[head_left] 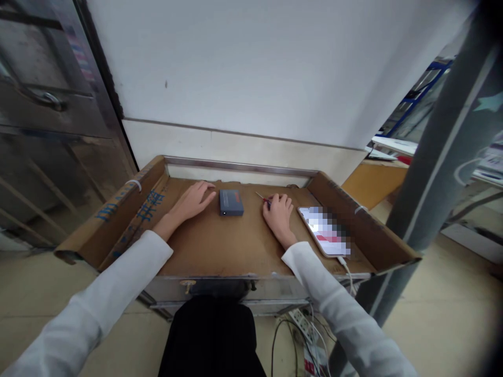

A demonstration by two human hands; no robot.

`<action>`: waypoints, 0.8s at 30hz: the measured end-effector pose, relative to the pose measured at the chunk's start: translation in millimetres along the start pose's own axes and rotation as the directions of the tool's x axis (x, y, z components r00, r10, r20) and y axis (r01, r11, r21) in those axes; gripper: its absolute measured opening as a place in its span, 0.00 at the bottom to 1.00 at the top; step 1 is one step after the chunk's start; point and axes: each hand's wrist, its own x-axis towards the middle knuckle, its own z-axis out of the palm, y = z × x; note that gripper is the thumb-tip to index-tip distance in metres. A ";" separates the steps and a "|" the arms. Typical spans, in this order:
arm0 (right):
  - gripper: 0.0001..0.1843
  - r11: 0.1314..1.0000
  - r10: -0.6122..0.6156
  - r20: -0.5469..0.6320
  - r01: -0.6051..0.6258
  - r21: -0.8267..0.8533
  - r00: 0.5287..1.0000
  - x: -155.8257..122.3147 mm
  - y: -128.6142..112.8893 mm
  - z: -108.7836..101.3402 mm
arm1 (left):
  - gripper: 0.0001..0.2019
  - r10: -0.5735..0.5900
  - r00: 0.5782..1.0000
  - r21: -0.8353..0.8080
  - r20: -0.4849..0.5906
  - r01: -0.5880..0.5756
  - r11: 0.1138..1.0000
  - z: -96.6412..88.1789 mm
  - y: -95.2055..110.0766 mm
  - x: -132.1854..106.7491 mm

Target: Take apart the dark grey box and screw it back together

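A small dark grey box (231, 202) with pale and orange print on its top lies on the cardboard surface between my hands. My left hand (194, 200) rests just left of it, fingers stretched out and thumb apart, holding nothing and not touching the box. To the right of the box, my right hand (278, 212) is curled over a small screwdriver (262, 198). Its thin metal shaft and a bit of red and dark handle stick out toward the box; the rest is hidden under the fingers.
Right of my right hand lies a phone (324, 230), its lit screen partly pixelated, with a white charging cable (346, 267) plugged in. Folded cardboard sides (353, 222) border the surface. A grey post (428, 173) stands at the right. Below are a power strip (302, 322) and loose wires.
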 end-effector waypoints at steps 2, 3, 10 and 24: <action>0.14 0.992 -0.122 -0.004 0.122 0.004 0.992 -2.2 -6.9 -4.7 | 0.22 0.028 0.999 -0.037 0.044 -0.027 0.999 7.7 7.9 0.2; 0.16 0.981 -0.194 0.008 0.194 0.015 0.981 -3.4 -10.4 -6.9 | 0.23 0.048 0.996 -0.061 0.071 -0.044 0.997 11.0 10.0 0.5; 0.23 0.886 -0.463 0.147 0.454 0.092 0.874 -10.7 -31.5 -13.3 | 0.42 0.036 0.956 -0.027 0.290 -0.030 0.999 21.9 -5.0 5.0; 0.22 0.856 -0.174 0.367 -0.044 0.516 0.914 -1.0 -32.8 0.0 | 0.38 0.012 0.999 -0.010 -0.036 -0.013 1.000 37.7 29.0 2.9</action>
